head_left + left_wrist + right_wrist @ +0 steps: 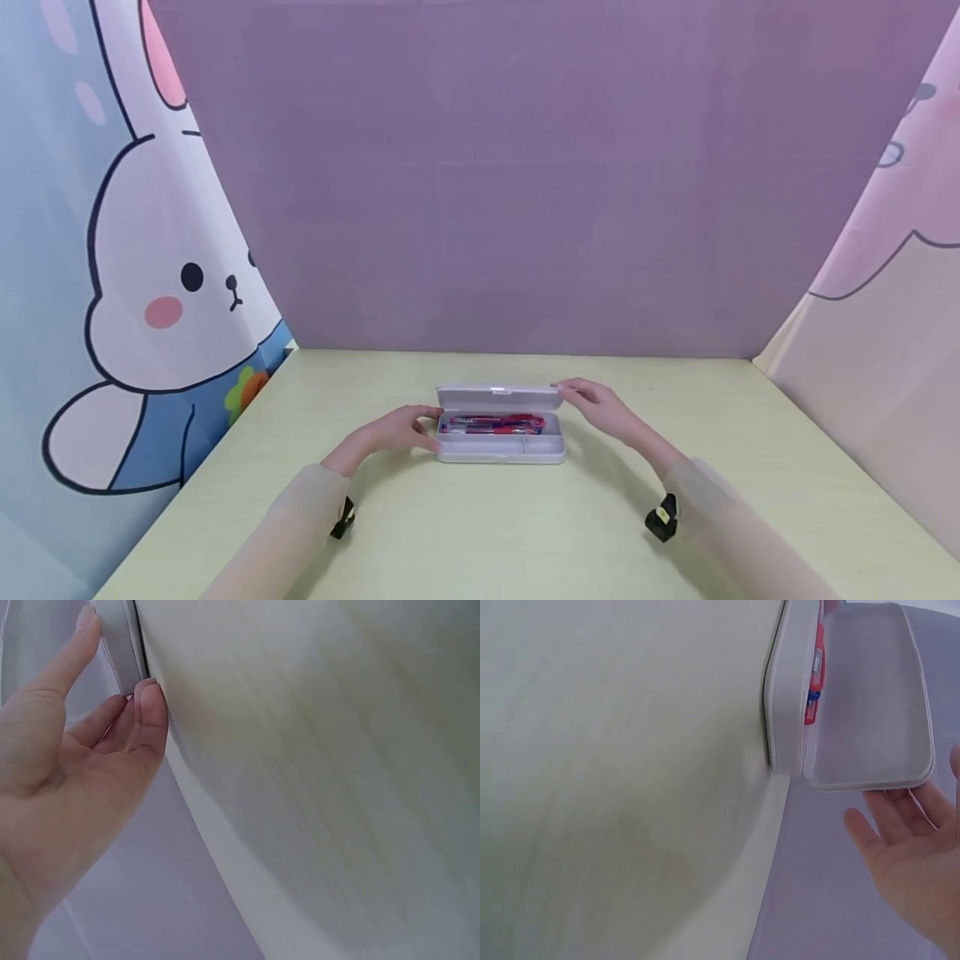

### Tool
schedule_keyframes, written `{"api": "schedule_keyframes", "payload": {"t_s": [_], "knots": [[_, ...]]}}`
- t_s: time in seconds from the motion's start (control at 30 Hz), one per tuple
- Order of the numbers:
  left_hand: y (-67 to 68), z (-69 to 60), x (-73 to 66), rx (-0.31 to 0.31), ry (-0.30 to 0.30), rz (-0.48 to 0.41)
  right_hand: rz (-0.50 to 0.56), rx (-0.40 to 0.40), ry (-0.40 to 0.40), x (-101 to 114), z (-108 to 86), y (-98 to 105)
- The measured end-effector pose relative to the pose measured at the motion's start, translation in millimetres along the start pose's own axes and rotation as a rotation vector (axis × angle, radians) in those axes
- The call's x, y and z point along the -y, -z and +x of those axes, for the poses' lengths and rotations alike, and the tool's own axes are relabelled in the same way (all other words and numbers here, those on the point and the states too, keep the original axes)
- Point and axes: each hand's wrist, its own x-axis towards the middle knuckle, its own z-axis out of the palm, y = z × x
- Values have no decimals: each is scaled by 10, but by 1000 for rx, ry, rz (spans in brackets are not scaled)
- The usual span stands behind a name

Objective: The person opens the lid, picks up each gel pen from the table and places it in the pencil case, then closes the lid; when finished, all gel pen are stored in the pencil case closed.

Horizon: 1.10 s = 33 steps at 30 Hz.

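Note:
A white pencil case (480, 457) lies on the table with its lid (472, 400) raised at the back. Several red and blue pens (495, 422) lie in its rear compartment; the front compartments hold nothing visible. At the case's left end, my left hand (396, 428) holds it between thumb and fingers, seen closer in the left wrist view around the case's end (120, 645). My right hand (602, 410) is at the lid's upper right corner. In the right wrist view its extended fingers (889, 817) reach behind the lid's edge, the thumb apart from it.
The pale yellow table (495, 533) extends around the case. A purple cloth (525, 183) hangs behind it. Printed curtains stand on both sides, with a cartoon rabbit (172, 250) on the left one. Each wrist carries a small black device (662, 518).

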Motion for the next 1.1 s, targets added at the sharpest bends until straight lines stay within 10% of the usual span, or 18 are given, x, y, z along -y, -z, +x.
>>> {"api": "schedule_keyframes", "payload": {"t_s": [0.47, 1.1], "knots": [[-16, 21, 34, 27, -21, -123, 35, 176, 45, -115, -96, -127], [-17, -25, -35, 40, -12, -9, -196, 195, 93, -120, -125, -158]]}}
